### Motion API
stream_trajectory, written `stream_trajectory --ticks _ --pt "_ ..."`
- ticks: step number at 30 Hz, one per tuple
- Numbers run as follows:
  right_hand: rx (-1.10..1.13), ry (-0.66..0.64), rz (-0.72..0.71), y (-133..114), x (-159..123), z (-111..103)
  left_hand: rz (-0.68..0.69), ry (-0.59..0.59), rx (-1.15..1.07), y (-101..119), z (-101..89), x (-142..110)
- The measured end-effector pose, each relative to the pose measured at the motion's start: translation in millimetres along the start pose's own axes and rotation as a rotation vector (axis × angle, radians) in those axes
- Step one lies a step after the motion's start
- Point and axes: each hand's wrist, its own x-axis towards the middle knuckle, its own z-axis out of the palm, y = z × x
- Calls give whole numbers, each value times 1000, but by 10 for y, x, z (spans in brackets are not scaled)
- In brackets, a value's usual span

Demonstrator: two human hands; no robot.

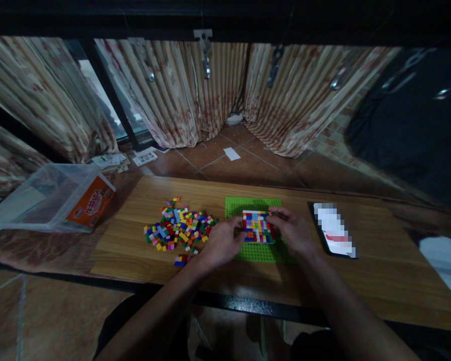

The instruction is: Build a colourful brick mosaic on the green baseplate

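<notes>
A low block of many-coloured building bricks [258, 228] sits over the green studded baseplate [261, 254] in front of me. My left hand [225, 240] is closed at the block's left edge, thumb and fingers touching it. At the upper right edge, the curled fingers of my right hand [293, 230] grip the block from the other side. Whether the block is pressed onto the baseplate or only rests there I cannot tell. Left of my left hand lies a heap of loose bricks [184, 225], and a few joined bricks [180, 260] lie nearer the front edge.
A phone with a lit, blurred screen [334, 230] lies to the right on the wooden table [383, 265]. On the left, a clear plastic bin [60, 195] with an orange label is tipped on its side. Striped curtains [180, 95] hang beyond the table.
</notes>
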Motion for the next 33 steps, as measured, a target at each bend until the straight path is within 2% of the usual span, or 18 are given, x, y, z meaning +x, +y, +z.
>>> stream_trajectory --ticks 13,23,33 --pt "3 -10 -33 58 27 9 -29 22 -17 13 5 0" --pt "36 -143 -17 116 97 -85 27 41 -33 -27 8 16" --pt "71 -154 -39 125 117 -67 3 16 -62 -48 2 35"
